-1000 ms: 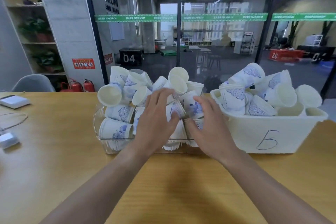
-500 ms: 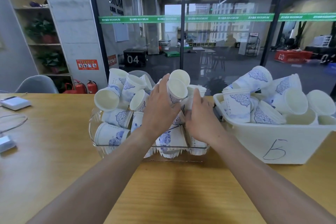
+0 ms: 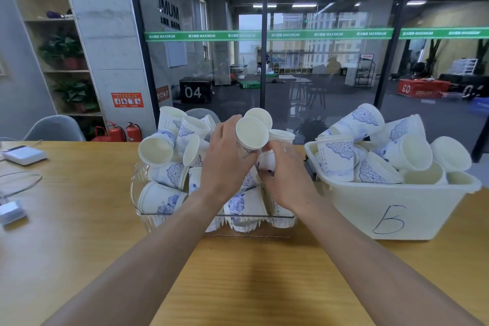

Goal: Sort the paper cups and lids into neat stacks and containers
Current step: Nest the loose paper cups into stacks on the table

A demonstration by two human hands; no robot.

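**A:** What can you see of the person?

**B:** Two arms and two hands. The left hand [image 3: 227,161] and the right hand [image 3: 287,180].

**A:** Are there sleeves?

**B:** No. Both arms are bare from the bottom edge all the way up to the wrists.

**A:** Any gloves?

**B:** No gloves. The hands are bare too.

**A:** A watch? A ring? A band?

**B:** None that I can see on the wrists or on the fingers that show.

**A:** What are the arms like?

**B:** Long and smooth. They look wide near the bottom and thin near the hands, because the camera bends things.

**A:** And the nails?

**B:** Too small and blurry to tell.
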